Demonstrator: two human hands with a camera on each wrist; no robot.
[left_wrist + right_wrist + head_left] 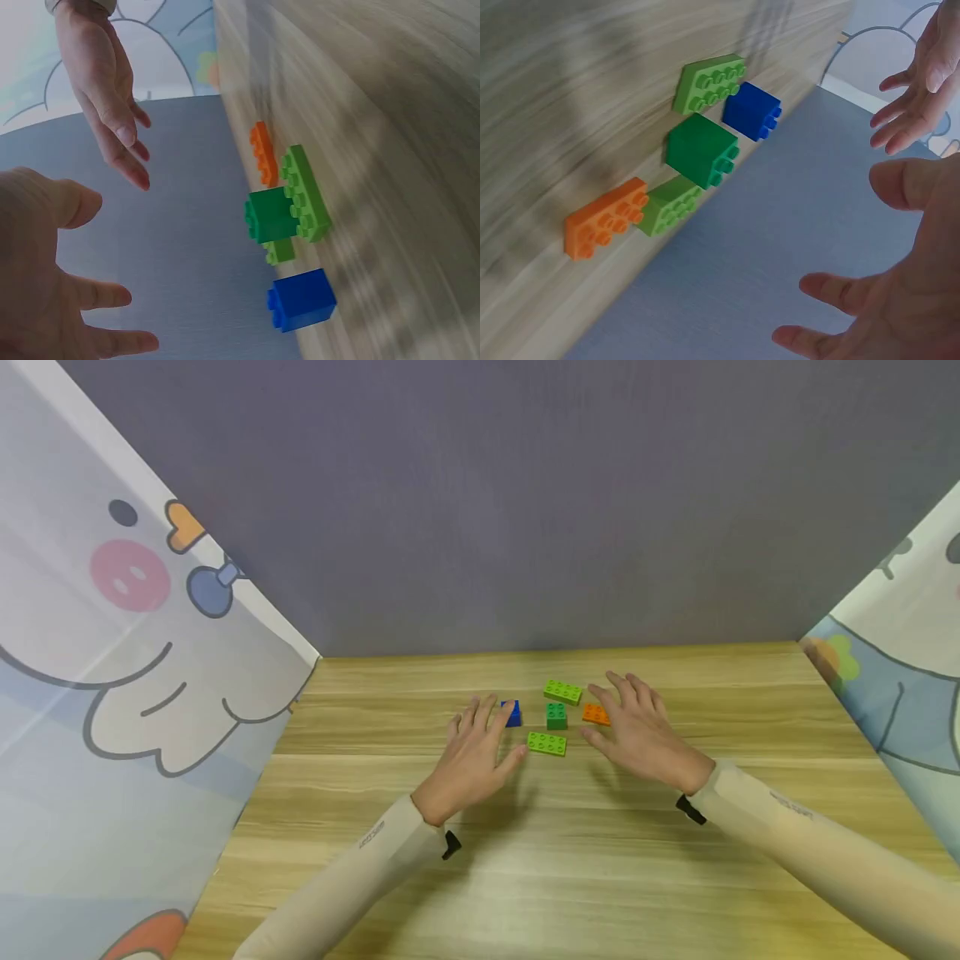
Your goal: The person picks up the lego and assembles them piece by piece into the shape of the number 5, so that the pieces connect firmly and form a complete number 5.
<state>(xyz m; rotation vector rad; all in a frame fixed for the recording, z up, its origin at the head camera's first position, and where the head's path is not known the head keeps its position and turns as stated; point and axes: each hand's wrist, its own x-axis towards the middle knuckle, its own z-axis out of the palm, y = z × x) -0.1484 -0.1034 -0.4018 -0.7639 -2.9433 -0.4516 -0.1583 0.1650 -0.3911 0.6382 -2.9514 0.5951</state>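
Note:
My left hand [468,768] hovers over the table with fingers spread, holding nothing; its index finger overlaps the blue building brick [513,713] in the head view. In the left wrist view, that blue brick [302,300] stands apart from the fingers. Opposite, my right hand [641,735] is also spread and holds nothing, nearest the flat orange brick [596,714], which it partly hides. Between the hands sits a dark green brick [701,148]. One light green brick [562,692] lies behind it, and another light green brick [547,743] lies in front.
The bricks rest on a wood-grain table [570,860]. A grey wall [555,510] rises along its back edge. Cartoon-printed panels stand at both sides, the left panel [135,693] and the right panel [907,668].

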